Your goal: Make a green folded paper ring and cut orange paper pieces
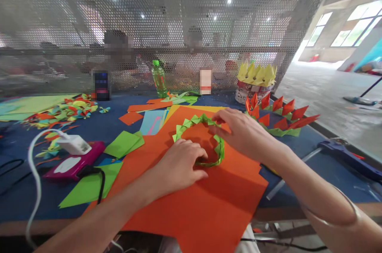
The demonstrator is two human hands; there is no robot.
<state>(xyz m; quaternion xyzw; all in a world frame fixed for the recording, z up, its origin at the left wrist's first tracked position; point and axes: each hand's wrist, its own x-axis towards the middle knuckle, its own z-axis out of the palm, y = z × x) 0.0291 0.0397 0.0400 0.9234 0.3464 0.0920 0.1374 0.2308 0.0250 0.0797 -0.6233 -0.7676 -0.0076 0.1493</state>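
A ring of folded green paper (221, 150), with pointed tips around its edge, lies on a stack of large orange paper sheets (215, 201). My left hand (181, 162) is at the near left side of the ring, its fingers curled over the band and the thumb apart from them. On the right, my right hand (237, 127) has its thumb and fingers bent around the upper right of the ring. Both hands cover parts of the band, so their exact contact is hidden.
Green paper squares (125, 144), a magenta power strip (74, 163) with a white charger (74, 144), and paper scraps (71, 109) lie left. An orange-and-green paper ring (280, 119), a yellow paper crown (256, 74) and a glue gun (350, 159) are right. Behind stand a bottle (159, 80) and mesh screen (167, 18).
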